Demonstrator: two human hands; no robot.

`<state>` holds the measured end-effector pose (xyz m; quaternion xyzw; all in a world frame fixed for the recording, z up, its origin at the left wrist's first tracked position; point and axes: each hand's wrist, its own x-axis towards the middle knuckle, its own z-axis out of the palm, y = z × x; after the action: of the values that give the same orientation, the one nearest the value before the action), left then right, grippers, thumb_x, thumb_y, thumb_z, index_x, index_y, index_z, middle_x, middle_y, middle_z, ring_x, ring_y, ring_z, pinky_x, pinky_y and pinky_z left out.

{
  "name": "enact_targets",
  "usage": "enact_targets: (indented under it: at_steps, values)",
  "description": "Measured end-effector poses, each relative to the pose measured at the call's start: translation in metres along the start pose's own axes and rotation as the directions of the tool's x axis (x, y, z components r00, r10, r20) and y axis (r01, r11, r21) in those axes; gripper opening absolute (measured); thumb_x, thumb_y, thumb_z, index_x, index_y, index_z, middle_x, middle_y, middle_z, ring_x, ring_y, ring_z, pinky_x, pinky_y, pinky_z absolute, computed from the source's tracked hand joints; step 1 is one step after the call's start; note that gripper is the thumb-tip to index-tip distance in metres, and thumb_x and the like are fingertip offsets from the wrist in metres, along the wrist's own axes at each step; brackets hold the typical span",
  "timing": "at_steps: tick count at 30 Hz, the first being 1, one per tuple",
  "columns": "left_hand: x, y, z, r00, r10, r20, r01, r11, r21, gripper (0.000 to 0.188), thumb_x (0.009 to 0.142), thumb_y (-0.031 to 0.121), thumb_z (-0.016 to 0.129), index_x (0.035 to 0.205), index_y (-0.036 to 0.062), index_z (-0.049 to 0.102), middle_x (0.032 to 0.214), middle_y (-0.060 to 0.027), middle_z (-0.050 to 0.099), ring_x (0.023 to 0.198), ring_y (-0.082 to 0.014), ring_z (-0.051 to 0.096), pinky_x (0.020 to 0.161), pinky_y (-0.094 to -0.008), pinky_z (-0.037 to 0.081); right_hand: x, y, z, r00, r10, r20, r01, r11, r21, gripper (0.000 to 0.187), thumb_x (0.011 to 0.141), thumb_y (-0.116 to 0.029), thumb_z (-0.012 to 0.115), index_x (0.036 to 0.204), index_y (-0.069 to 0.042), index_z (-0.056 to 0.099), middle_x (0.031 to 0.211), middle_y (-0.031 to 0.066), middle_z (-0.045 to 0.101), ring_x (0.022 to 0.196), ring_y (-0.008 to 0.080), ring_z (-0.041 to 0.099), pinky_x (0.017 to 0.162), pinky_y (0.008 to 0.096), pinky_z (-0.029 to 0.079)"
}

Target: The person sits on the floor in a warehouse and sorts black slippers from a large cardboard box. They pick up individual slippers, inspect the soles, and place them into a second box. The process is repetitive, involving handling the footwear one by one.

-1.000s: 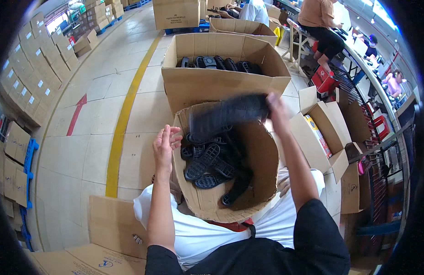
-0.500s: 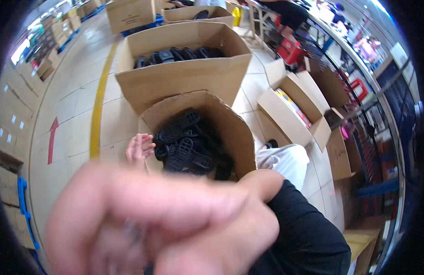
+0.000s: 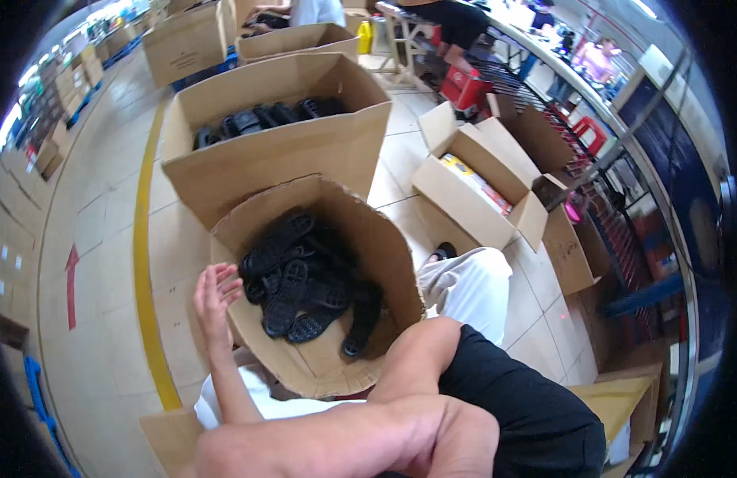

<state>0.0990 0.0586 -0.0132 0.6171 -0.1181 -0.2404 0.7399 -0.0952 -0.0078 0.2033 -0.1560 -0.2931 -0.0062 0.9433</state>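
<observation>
A large open cardboard box stands in front of me, with several black shoe soles piled loosely inside. My left hand is raised beside the box's left rim. Its fingers are slightly bent and apart, and it holds nothing. Close to the camera, my right hand spreads across the lower edge, very large and cut off by the frame. It is bent, but its fingers are mostly hidden, so whether it holds anything does not show.
Behind stands a second box of black pieces. An open carton with colourful packages lies on the floor at right, near a red crate and a long workbench. People sit or stand farther back. A yellow floor line runs along the left.
My right hand has dropped toward the lower edge, uncovering the near box's front rim and my left forearm. The whole view has shifted, and the boxes now appear farther left.
</observation>
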Motion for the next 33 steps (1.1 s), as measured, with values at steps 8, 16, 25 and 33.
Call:
enact_targets:
  at_steps: [8,16,25,33]
  values:
    - [0.004,-0.009,0.005,1.0,0.018,-0.004,-0.018,0.999,0.033,0.038,0.087,0.037,0.044,0.104,0.0046,0.051,0.097,-0.0095,0.059,0.077,-0.014,0.059,0.065,-0.0229,0.045,-0.006,-0.012,-0.003,1.0,0.011,-0.028,-0.015,0.989,-0.148,0.055,0.077,-0.04,0.057,0.094,0.011,0.045,0.075,0.012,0.055,0.06,0.011,0.051,0.05,0.0203,0.04]
    - [0.002,-0.001,0.003,0.998,0.05,0.044,-0.053,0.996,0.074,0.037,0.087,0.039,0.045,0.098,0.0049,0.054,0.092,-0.007,0.06,0.071,-0.0104,0.058,0.062,-0.0216,0.045,-0.007,-0.034,-0.028,0.986,0.165,0.004,-0.109,0.672,-0.732,0.05,0.078,-0.039,0.055,0.09,0.009,0.046,0.073,0.0107,0.054,0.058,0.0112,0.05,0.049,0.0212,0.039]
    - [0.007,-0.011,0.019,0.99,0.096,0.106,-0.104,0.992,0.076,0.038,0.085,0.043,0.047,0.096,0.0074,0.055,0.087,-0.0035,0.06,0.067,-0.0074,0.056,0.058,-0.0202,0.043,-0.02,-0.049,-0.031,0.988,0.151,0.019,-0.023,0.269,-0.963,0.044,0.08,-0.037,0.053,0.086,0.006,0.047,0.071,0.0093,0.054,0.055,0.0116,0.049,0.049,0.0221,0.038]
    - [-0.001,-0.015,0.003,0.991,0.133,0.006,-0.133,0.989,0.059,0.036,0.084,0.04,0.051,0.091,0.0049,0.056,0.081,-0.0017,0.059,0.064,-0.0066,0.053,0.056,-0.0194,0.042,0.013,-0.04,-0.059,0.982,0.146,0.116,0.079,0.24,-0.967,0.04,0.081,-0.036,0.051,0.082,0.004,0.049,0.068,0.008,0.054,0.053,0.0118,0.048,0.049,0.023,0.037]
